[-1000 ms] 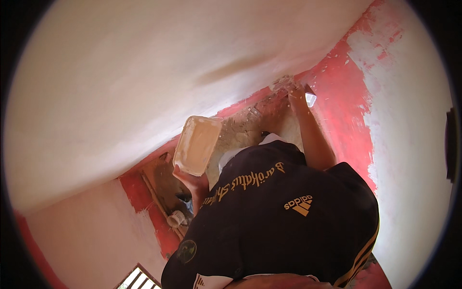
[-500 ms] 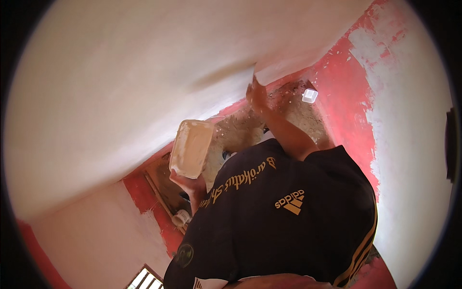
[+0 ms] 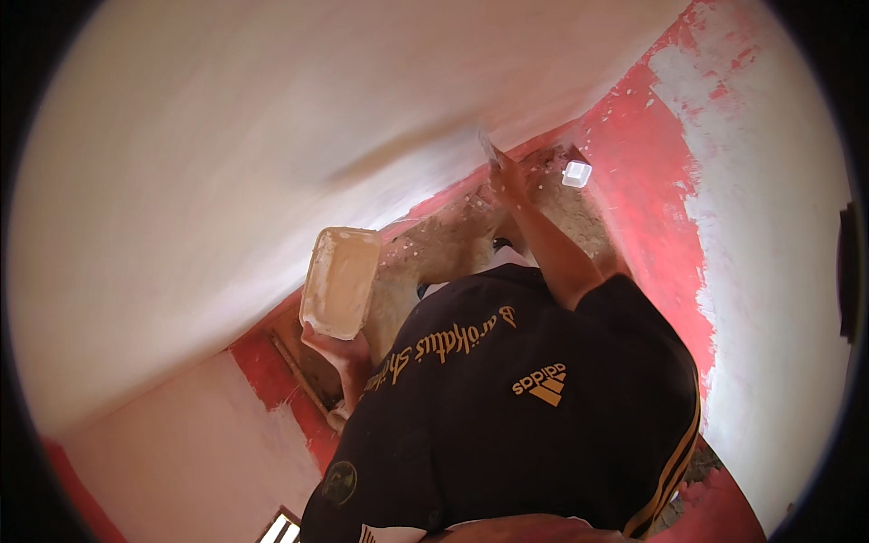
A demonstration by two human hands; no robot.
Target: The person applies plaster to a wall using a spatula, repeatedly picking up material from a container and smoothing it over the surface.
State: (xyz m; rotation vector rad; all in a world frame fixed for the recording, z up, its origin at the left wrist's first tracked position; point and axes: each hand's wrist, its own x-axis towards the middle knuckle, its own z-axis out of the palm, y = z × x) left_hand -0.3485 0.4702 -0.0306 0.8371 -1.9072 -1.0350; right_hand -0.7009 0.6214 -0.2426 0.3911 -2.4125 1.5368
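Note:
My left hand [image 3: 337,346] grips the lower end of a rectangular pale plastic tub [image 3: 341,282] smeared with a creamy coating inside. Up and to the right of it, my right hand [image 3: 505,181] is closed on a thin flat tool [image 3: 488,145], probably a scraper, held at the smooth white wall [image 3: 389,100]. Its blade is blurred, so I cannot tell whether it touches the surface. My dark-shirted body hides the left forearm in part.
Below the wall runs a red band above a dusty, speckled floor [image 3: 425,231], with a small white container [image 3: 577,174] in the corner. A red and white patched wall [image 3: 661,163] rises at right. Long poles [image 3: 303,371] lie at lower left, near a barred window [image 3: 276,529].
My right hand swept left from the corner along the wall, then shifted slightly back to the right. The tub in my left hand has drifted left.

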